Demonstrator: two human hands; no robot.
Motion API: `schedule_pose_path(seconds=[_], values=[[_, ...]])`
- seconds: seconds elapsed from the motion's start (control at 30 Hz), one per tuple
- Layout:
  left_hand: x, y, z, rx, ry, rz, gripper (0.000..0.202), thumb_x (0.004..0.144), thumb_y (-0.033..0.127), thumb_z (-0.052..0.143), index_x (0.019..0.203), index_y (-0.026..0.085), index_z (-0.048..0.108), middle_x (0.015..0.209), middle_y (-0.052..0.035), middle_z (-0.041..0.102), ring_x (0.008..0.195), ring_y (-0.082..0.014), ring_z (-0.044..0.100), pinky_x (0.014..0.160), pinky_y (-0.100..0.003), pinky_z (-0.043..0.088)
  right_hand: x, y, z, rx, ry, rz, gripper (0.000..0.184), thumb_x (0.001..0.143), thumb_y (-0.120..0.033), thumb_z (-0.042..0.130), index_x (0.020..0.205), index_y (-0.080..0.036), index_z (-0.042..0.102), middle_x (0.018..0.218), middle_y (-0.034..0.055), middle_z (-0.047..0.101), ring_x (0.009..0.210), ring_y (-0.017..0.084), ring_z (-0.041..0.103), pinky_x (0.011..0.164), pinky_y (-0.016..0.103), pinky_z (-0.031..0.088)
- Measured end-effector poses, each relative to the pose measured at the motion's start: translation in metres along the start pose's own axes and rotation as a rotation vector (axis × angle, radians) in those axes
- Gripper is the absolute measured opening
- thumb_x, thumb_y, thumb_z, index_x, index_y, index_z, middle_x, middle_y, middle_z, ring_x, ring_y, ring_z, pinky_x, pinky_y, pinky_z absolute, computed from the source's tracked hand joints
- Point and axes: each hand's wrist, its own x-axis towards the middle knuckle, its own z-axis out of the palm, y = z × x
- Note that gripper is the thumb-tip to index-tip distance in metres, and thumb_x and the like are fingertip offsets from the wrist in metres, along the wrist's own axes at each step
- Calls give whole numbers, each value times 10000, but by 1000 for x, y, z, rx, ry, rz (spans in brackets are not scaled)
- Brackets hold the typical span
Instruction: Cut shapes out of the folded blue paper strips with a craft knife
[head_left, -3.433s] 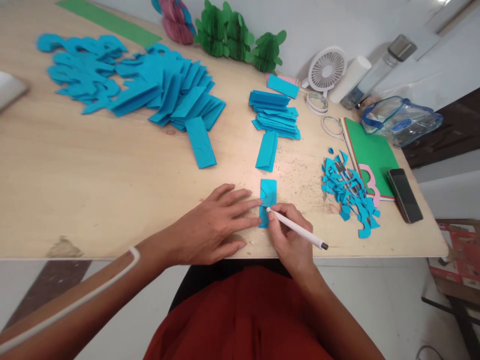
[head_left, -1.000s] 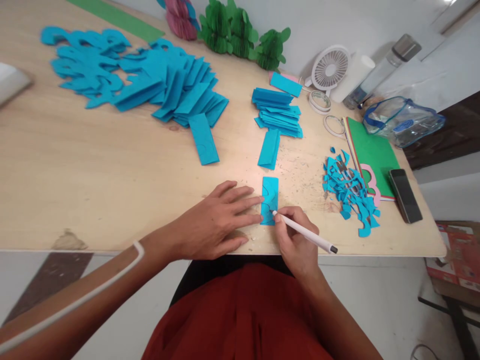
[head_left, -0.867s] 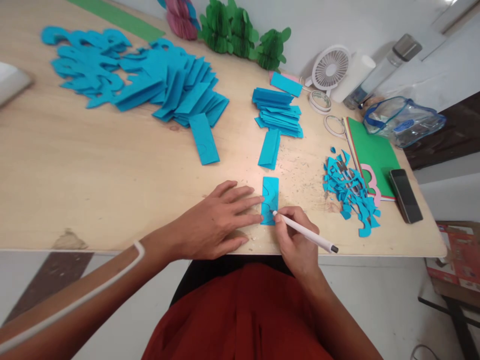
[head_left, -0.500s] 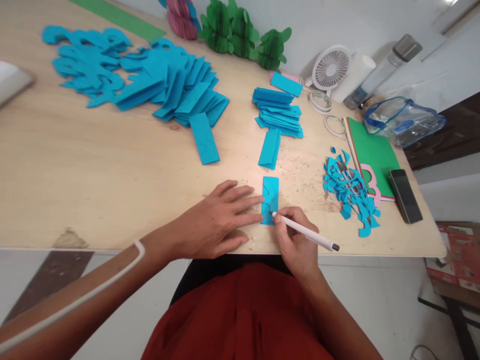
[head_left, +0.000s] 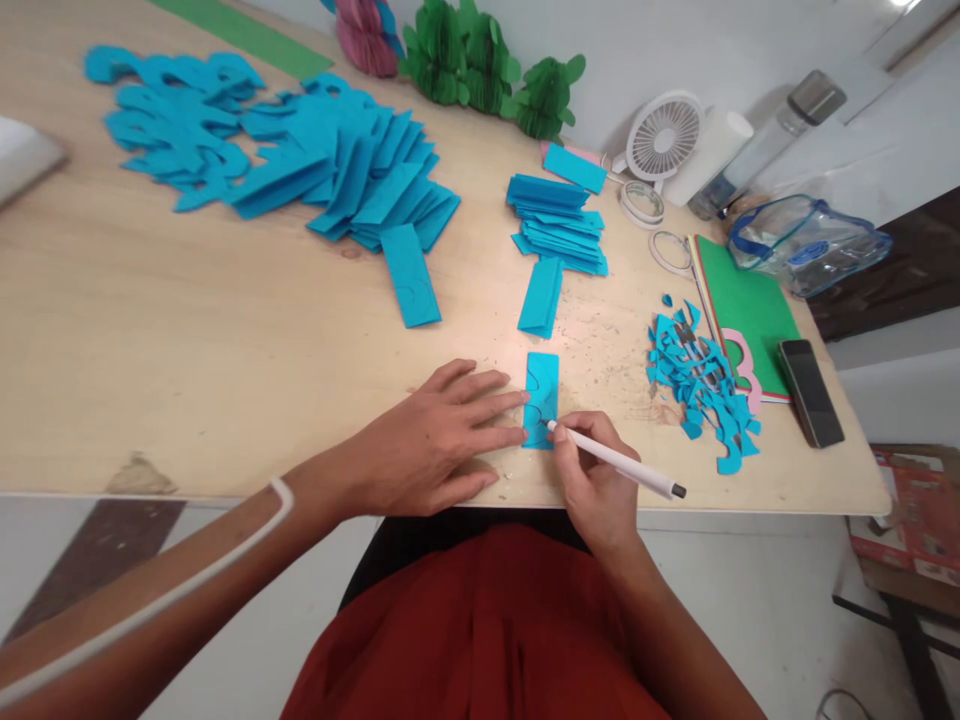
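Note:
A small folded blue paper strip [head_left: 541, 392] lies near the table's front edge, with a curved line drawn on it. My left hand [head_left: 439, 440] rests flat on the table with fingers spread, fingertips pressing the strip's left edge. My right hand [head_left: 596, 480] is closed on a white pen [head_left: 619, 462], whose tip touches the strip's lower right part.
A stack of blue strips [head_left: 556, 225] sits behind, a big spread of cut blue shapes [head_left: 285, 160] at the back left, and blue scraps [head_left: 697, 380] to the right. A phone [head_left: 810, 392], green card [head_left: 746, 310], tape rolls [head_left: 639, 204], fan [head_left: 660, 135] and clear pouch [head_left: 806, 245] are at the right.
The pen tip has travelled down the strip, from its middle to its lower right, and the drawn line has grown longer. My left hand has stayed put.

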Motion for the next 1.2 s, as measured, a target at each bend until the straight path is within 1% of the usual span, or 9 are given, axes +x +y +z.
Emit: schedule_pose_path(seconds=[0.17,0.4,0.63,0.8,1.03,1.2], values=[[0,0,0,-4,2,6,381,905,341,558,1278,272,587,1440,-71,526,1321,-317,425,1130,-515,289,1,0,0,-36,-9,-25,110,905,-295,532,856,-221,598,761,25,675,666,161,612,581,269,470],[1,0,-1,2,7,2,354,898,343,572,1245,276,603,1416,-72,545,1313,-322,428,1125,-522,291,1,-1,0,-40,-12,-36,112,893,-295,536,827,-221,589,697,4,652,597,145,578,525,251,427],[0,0,0,9,-15,-1,352,912,350,553,1252,268,591,1445,-78,514,1325,-321,411,1124,-517,282,2,-1,1,-29,13,-30,112,894,-300,531,848,-222,596,749,26,677,646,162,619,567,271,472],[0,0,0,13,0,-1,358,906,351,561,1255,277,586,1429,-72,526,1319,-312,414,1119,-497,286,2,0,0,-47,-1,-40,115,895,-299,535,833,-222,593,722,14,664,611,150,591,532,255,435],[0,1,-1,18,-13,0,352,913,345,544,1255,269,581,1427,-79,522,1320,-315,407,1122,-503,276,1,0,1,-39,2,-44,108,903,-293,531,852,-220,594,742,18,672,627,152,601,552,261,447],[0,0,0,24,-2,8,351,914,349,543,1255,268,576,1417,-76,528,1319,-312,408,1124,-498,273,1,1,1,-55,0,-46,114,897,-291,539,829,-216,593,706,7,658,598,143,573,529,252,415]])
